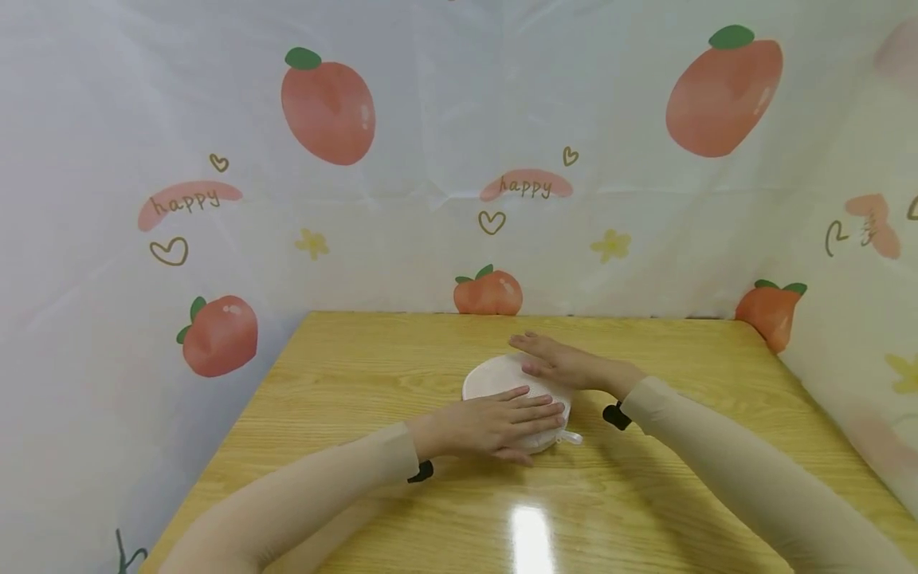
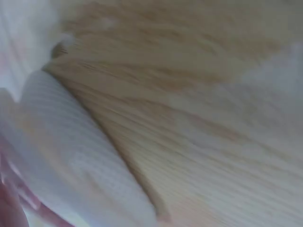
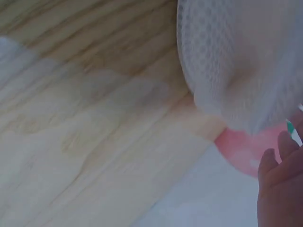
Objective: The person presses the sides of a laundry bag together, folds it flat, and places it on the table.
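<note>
A round white mesh laundry bag [image 1: 493, 378] lies on the wooden table, with a small white loop [image 1: 571, 437] sticking out at its right front. Across the front part of its top rests my left hand [image 1: 495, 422], fingers extended and slightly spread. At the far right edge my right hand [image 1: 562, 363] touches the bag, its fingers straight too. The left wrist view is blurred but shows the bag's mesh side [image 2: 90, 142] standing off the tabletop. From the right wrist, the honeycomb mesh [image 3: 208, 52] appears, with fingers [image 3: 281, 182] at the lower right.
The wooden table [image 1: 344, 399] reaches back to a white curtain [image 1: 430, 119] printed with fruit, hearts and "happy". Similar cloth stands along the left and right sides. A bright light reflection [image 1: 531, 538] shows near the front.
</note>
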`<state>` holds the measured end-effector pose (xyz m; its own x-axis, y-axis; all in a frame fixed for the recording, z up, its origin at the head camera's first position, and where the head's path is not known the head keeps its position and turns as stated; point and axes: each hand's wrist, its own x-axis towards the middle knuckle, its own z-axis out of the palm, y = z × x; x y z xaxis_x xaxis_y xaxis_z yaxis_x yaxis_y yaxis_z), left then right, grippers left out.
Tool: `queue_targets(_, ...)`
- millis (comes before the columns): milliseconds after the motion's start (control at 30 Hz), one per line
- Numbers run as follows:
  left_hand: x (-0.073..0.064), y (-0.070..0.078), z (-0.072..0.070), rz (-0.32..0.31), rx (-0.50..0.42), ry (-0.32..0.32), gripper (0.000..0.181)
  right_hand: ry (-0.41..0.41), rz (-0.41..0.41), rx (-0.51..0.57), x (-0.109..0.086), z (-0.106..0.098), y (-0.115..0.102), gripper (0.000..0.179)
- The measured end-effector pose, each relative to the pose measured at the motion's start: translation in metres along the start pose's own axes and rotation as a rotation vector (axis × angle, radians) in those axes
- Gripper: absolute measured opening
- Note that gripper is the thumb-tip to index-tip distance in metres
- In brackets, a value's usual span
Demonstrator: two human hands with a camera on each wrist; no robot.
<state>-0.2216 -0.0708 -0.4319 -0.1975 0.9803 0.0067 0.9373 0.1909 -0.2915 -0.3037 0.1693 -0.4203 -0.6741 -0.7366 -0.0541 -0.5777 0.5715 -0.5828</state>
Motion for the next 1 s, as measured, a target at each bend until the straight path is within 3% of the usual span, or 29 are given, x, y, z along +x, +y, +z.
queue_targets(267, 0.006, -0.002, 0.011, 0.036, -0.100, -0.051, 0.068, -0.071, -0.065, -0.012, 0.013, 0.013, -0.001, 0.061)
queue_targets(500, 0.007, -0.003, 0.016, 0.042, -0.107, -0.079, 0.068, -0.100, -0.113, -0.102, 0.013, 0.022, 0.002, 0.060)
queue_targets(700, 0.007, -0.004, 0.020, 0.047, -0.165, -0.109, 0.068, -0.132, -0.091, -0.185, 0.017, 0.026, 0.002, 0.061)
queue_targets(1000, 0.009, -0.002, 0.023, 0.029, -0.227, -0.175, 0.066, -0.114, -0.094, -0.195, 0.019, 0.035, 0.005, 0.060)
